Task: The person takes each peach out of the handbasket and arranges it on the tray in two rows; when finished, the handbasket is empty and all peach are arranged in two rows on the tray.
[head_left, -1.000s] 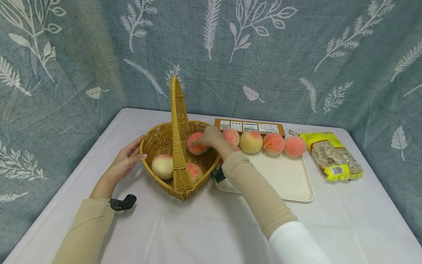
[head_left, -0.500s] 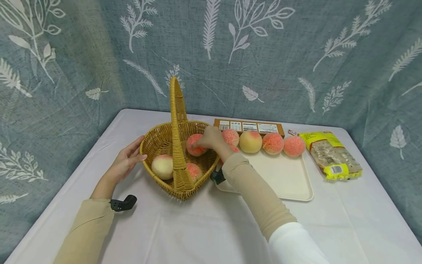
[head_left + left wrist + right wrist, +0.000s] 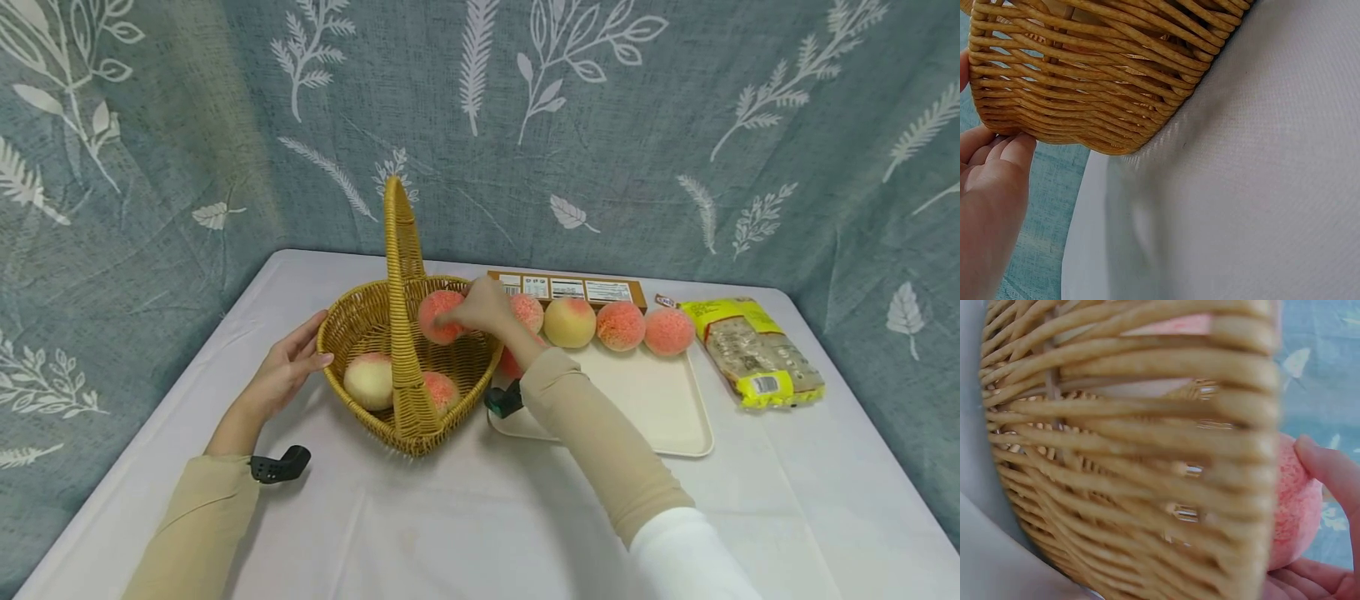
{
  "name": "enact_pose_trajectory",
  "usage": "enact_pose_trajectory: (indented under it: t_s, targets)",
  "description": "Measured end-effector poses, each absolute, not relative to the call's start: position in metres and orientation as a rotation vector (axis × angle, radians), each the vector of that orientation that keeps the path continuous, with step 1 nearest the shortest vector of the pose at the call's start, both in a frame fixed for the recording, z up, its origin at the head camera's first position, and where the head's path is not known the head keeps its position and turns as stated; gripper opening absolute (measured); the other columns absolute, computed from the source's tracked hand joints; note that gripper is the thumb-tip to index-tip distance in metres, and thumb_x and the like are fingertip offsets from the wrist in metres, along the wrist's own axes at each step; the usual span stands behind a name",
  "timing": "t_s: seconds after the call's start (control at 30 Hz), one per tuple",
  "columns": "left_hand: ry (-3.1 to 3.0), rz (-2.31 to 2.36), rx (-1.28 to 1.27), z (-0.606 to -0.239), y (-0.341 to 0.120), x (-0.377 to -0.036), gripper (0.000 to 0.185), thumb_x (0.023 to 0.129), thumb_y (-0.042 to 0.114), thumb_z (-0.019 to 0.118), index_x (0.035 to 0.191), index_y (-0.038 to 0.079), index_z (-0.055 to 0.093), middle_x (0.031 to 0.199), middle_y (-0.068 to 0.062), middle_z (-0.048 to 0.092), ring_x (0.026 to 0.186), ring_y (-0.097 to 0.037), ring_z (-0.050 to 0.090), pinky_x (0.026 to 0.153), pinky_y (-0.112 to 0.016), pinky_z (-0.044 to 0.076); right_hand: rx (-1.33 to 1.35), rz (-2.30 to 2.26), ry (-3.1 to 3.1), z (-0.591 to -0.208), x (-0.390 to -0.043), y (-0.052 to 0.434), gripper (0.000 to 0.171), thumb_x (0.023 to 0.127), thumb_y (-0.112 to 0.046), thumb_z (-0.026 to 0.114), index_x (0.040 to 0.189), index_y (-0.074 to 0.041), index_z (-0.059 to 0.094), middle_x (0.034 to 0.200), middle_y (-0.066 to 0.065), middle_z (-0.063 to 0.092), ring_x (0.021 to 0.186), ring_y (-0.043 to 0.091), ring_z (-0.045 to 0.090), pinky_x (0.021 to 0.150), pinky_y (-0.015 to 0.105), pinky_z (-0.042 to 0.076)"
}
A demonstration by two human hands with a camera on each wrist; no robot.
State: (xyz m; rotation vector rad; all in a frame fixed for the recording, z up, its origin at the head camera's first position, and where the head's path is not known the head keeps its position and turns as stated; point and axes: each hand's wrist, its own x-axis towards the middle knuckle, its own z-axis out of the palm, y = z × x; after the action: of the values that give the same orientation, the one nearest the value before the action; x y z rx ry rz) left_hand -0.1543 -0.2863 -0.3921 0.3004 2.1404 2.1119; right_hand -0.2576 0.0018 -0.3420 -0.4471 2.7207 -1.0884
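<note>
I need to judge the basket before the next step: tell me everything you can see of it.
The basket is woven from golden-yellow wicker, roughly heart-shaped, with a tall arched handle across its middle. It stands upright on the white cloth, just left of the tray. Two peaches lie inside. The left hand touches its outer wall; the right hand holds a third peach over it.

The right hand [image 3: 480, 307] is raised with its arm stretched forward, fingers and thumb curled in a grip. The left hand [image 3: 288, 367] lies low with fingers nearly straight, forearm angled in from the left.
</note>
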Motion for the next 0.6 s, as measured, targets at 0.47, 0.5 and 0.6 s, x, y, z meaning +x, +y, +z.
enact_pose_trajectory:
  t_s: [0.47, 0.5, 0.6]
  targets:
    - [2.145, 2.108, 0.308, -0.391, -0.284, -0.155, 0.076, 0.094, -0.008, 0.048, 0.152, -0.006, -0.001, 0.159, -0.024, -0.006, 0.146, -0.036, -0.001, 0.111, -0.018, 0.027, -0.298, -1.61, 2.557, -0.319, -0.252, 0.055, 0.06, 0.075, -0.032, 0.085, 0.122, -0.002, 0.066, 0.11, 0.013, 0.069, 0.099, 0.024, 0.064, 0.081, 0.035, 0.055]
    - [2.148, 2.106, 0.31, -0.391, -0.285, -0.155, 0.076, 0.094, -0.008, 0.048, 0.152, -0.006, -0.001, 0.159, -0.024, -0.006, 0.146, -0.036, -0.001, 0.111, -0.018, 0.027, -0.287, -1.632, 2.554, -0.317, -0.251, 0.059, 0.06, 0.075, -0.031, 0.085, 0.123, -0.002, 0.065, 0.111, 0.013, 0.069, 0.1, 0.024, 0.064, 0.082, 0.035, 0.055]
    - [2.151, 2.107, 0.317, -0.39, -0.285, -0.155, 0.076, 0.093, -0.009, 0.047, 0.152, -0.007, -0.001, 0.159, -0.025, -0.006, 0.146, -0.037, -0.001, 0.111, -0.018, 0.027, -0.281, -1.717, 2.511, -0.312, -0.248, 0.074, 0.058, 0.076, -0.025, 0.084, 0.125, 0.0, 0.063, 0.117, 0.016, 0.067, 0.106, 0.025, 0.063, 0.085, 0.035, 0.054]
